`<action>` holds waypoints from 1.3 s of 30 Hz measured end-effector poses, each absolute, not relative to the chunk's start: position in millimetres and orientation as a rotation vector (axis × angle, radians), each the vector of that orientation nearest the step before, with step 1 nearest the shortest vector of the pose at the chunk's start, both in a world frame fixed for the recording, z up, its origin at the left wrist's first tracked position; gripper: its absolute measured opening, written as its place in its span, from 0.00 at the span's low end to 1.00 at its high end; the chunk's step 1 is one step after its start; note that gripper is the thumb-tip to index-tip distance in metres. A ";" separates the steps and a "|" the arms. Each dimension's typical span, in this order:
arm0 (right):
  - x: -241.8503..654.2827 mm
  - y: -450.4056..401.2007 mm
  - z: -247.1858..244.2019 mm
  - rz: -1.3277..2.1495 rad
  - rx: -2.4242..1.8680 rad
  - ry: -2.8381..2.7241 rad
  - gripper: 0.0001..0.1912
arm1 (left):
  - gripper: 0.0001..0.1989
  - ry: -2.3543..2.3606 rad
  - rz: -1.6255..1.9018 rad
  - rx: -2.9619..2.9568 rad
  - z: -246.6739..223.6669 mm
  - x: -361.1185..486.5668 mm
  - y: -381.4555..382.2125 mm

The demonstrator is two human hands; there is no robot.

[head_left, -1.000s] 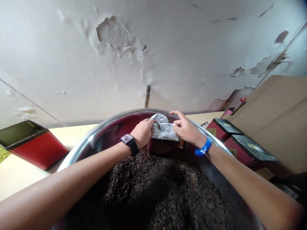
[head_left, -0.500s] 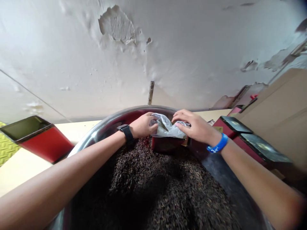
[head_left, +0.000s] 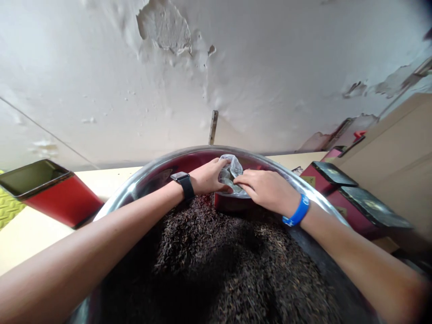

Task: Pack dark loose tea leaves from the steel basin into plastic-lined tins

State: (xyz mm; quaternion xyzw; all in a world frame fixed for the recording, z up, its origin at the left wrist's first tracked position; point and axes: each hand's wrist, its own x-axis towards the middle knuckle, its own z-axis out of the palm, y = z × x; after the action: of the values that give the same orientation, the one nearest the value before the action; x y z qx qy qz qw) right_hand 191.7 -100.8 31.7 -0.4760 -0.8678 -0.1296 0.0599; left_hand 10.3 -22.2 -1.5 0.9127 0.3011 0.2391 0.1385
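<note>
A clear plastic bag [head_left: 235, 167] lines a dark red tin [head_left: 232, 202], its mouth bunched at the tin's opening. My left hand [head_left: 209, 177] has its thumb and fingers around the bag's left side. From the right, my right hand [head_left: 268, 188] pinches the bag's edge, fingers bent inward over the opening. The tin stands against the far part of a large metal basin [head_left: 135, 180], among loose dark dried tea leaves [head_left: 236, 256]. The tin's right side is hidden behind my right hand.
An open, lidless red tin [head_left: 64, 198] leans at left beside a yellow textured mat [head_left: 11, 211]. Several closed dark red tins [head_left: 357, 211] and a cardboard box [head_left: 398, 157] are at right. A peeling wall [head_left: 270, 81] rises behind the pale table [head_left: 114, 180].
My right hand has moved left over the tin's opening and closed on the bag. The bag's mouth is narrower and folded inward. My left hand has shifted slightly right.
</note>
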 end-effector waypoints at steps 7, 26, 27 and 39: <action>219.0 -93.4 34.1 -0.450 -1.842 -2.483 0.28 | 0.41 0.727 0.489 2.610 -1.9 7.8 -21.0; 255.2 -71.5 21.8 0.458 -1.749 -2.565 0.53 | 0.20 0.861 0.637 2.357 -2.6 12.2 -28.1; 256.0 -70.0 19.1 0.508 -1.735 -2.552 0.53 | 0.20 0.973 0.698 2.362 -4.0 13.6 -27.4; 255.9 -50.3 -27.7 0.968 -1.297 -2.244 0.39 | 0.21 1.084 0.556 1.653 -17.4 9.0 -18.2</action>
State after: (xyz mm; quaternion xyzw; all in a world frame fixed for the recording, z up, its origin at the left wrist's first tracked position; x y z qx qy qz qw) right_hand 255.9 -50.3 -27.7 -0.4606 -0.7969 0.3438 0.1860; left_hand 9.0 -18.2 -17.4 0.6889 0.4516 0.2318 0.5175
